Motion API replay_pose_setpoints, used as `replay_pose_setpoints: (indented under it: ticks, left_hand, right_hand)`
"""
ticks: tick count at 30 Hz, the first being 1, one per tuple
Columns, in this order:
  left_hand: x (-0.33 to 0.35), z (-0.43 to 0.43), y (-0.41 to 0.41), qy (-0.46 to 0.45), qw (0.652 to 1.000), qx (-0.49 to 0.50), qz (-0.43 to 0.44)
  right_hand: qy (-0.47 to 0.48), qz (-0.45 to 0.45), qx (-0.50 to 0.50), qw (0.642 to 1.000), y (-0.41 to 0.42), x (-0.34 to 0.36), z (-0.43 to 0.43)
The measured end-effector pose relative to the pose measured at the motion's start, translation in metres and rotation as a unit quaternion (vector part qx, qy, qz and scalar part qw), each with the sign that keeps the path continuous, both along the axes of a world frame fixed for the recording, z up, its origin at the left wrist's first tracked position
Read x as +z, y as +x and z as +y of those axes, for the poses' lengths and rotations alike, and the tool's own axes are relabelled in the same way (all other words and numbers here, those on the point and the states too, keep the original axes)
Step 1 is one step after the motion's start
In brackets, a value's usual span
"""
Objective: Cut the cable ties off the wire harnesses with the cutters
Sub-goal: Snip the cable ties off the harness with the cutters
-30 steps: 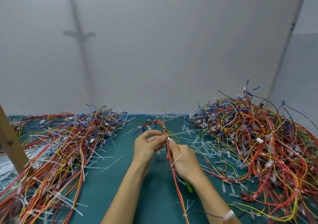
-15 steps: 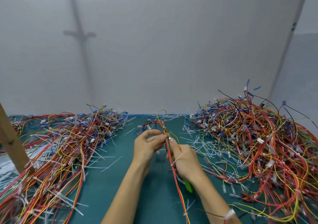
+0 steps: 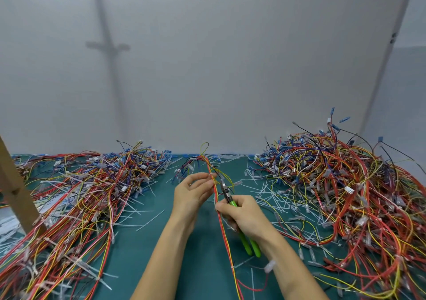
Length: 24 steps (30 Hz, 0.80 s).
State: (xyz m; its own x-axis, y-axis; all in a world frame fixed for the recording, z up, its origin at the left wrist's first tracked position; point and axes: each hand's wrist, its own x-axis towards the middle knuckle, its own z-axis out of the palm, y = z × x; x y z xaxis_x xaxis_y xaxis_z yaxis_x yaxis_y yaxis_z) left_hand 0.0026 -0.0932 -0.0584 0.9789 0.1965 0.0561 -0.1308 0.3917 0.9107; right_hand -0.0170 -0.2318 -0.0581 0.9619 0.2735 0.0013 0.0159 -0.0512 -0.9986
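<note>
Teal work mat (image 3: pixel 202 265) against a plain grey wall (image 3: pixel 207 69), seen from the head camera.

Centre: held harness (image 3: pixel 227 249), a thin bundle of red and yellow wires, running from the near edge of the view up between both hands and looping over near the far edge of the mat.

Left hand (image 3: pixel 191 193): fingers curled, thumb and fingertips pinching the held harness just beside a white cable tie (image 3: pixel 211 175) wrapped around it.

Right hand (image 3: pixel 246 214): wrapped around the green handles of the cutters (image 3: pixel 228 197), forefinger touching the held harness; handle ends sticking out below the palm, dark metal nose pointing up and away toward the cable tie. Nose tip close beside the tie; contact and jaw opening too small to tell.

Hands near each other but not touching, one on either side of the bundle.

Right: tall harness pile (image 3: pixel 345 196), tangled red, yellow, blue and black wires with clear and white connectors.

Left: lower harness pile (image 3: pixel 80 196), spread flatter along the mat.

Between the piles: loose cut ties (image 3: pixel 276 193), scattered white strips lying on the mat.

Far left: slanted wooden post (image 3: pixel 16 196), foot among the wires.
</note>
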Motion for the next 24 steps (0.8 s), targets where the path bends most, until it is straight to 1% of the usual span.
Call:
replay_pose_setpoints:
  ticks: [4, 8, 11, 14, 18, 21, 24]
  left_hand:
    - [0.000, -0.010, -0.003, 0.057, 0.995, -0.061, 0.061]
    - [-0.001, -0.010, -0.004, 0.114, 0.984, -0.090, 0.106]
    - [0.000, -0.005, -0.007, 0.155, 0.967, -0.169, 0.112]
    - [0.002, -0.005, -0.011, 0.163, 0.956, -0.222, 0.099]
    - [0.002, -0.008, -0.015, 0.170, 0.952, -0.244, 0.072]
    - [0.003, -0.011, -0.014, 0.130, 0.959, -0.243, 0.068]
    - [0.003, -0.011, -0.010, 0.096, 0.960, -0.257, 0.050]
  right_hand:
    - [0.028, 0.000, -0.046, 0.999, 0.001, 0.000, 0.000]
    - [0.076, 0.013, -0.058, 0.995, 0.002, 0.002, -0.002]
    - [0.108, 0.021, -0.077, 0.991, 0.004, 0.001, -0.004]
    - [0.112, 0.009, -0.125, 0.986, 0.007, 0.000, -0.006]
    - [0.124, -0.007, -0.157, 0.980, 0.008, 0.000, -0.009]
    - [0.109, -0.017, -0.167, 0.980, 0.006, 0.002, -0.009]
    - [0.123, -0.006, -0.168, 0.978, 0.005, 0.003, -0.008]
